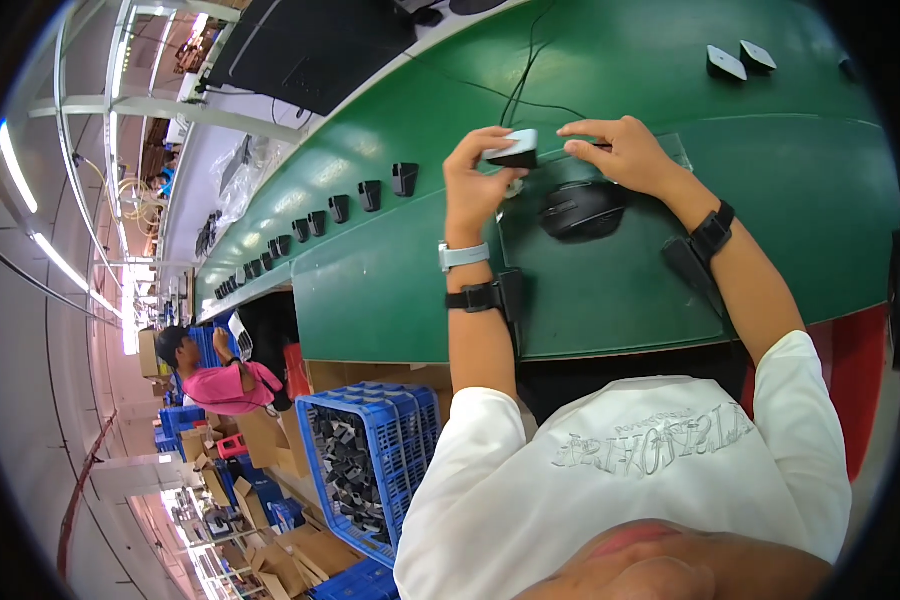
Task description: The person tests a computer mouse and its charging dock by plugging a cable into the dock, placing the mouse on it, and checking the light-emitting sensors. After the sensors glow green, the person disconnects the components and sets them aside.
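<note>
My left hand [477, 180] grips a small black block-shaped part with a pale face [516, 148], fingers and thumb around its left end. My right hand [625, 156] is just to the right of it, thumb and forefinger apart, with nothing visible between them. Below the hands, a black computer mouse [582, 209] lies on a clear sheet on the green tabletop [390, 290]. Two similar parts with pale faces, a nearer one [726, 64] and a farther one [758, 56], lie at the far right.
Several black parts [369, 196] form a row along the left of the table. Thin dark cables [518, 85] run across its far side. A blue crate [410, 450] filled with black parts stands below the table edge. A person in pink [232, 388] is farther left, near cardboard boxes.
</note>
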Action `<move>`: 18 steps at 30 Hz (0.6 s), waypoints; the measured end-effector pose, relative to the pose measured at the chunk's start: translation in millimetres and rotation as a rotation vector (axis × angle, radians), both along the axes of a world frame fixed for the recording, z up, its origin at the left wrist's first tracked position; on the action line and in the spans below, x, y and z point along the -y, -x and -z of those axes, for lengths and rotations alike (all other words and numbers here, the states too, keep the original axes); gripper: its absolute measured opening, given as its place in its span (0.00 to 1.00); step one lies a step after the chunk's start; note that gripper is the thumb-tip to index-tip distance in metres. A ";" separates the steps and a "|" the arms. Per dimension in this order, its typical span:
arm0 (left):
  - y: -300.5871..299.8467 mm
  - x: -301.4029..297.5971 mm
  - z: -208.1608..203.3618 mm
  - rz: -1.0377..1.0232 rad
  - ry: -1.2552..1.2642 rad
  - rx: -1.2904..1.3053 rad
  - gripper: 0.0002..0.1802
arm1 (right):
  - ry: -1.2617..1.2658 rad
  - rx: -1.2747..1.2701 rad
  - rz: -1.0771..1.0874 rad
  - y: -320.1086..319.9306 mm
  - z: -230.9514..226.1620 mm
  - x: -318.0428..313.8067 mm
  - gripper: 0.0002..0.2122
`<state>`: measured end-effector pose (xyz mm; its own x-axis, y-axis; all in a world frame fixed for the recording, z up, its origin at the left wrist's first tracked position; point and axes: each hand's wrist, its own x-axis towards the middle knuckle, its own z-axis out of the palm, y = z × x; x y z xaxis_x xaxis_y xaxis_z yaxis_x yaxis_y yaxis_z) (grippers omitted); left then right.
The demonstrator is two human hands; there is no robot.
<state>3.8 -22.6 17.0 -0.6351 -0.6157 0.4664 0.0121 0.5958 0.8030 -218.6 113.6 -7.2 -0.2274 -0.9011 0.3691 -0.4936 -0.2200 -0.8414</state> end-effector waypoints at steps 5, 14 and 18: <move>-46.6 60.4 30.1 -0.443 -0.169 0.151 0.17 | 0.037 0.051 0.038 4.2 3.7 7.1 0.15; 41.1 86.2 -13.1 -0.513 0.381 0.604 0.28 | 0.083 -0.108 -0.198 4.5 6.2 1.9 0.16; 222.8 2.1 -73.4 0.223 0.580 0.483 0.22 | 0.043 -0.187 -0.164 12.3 14.3 -3.4 0.13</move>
<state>-219.0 -24.7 90.4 -0.9292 -0.1928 0.3152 -0.0904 0.9458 0.3118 -230.9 117.0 -21.5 -0.0031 -0.9027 0.4302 -0.5945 -0.3443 -0.7267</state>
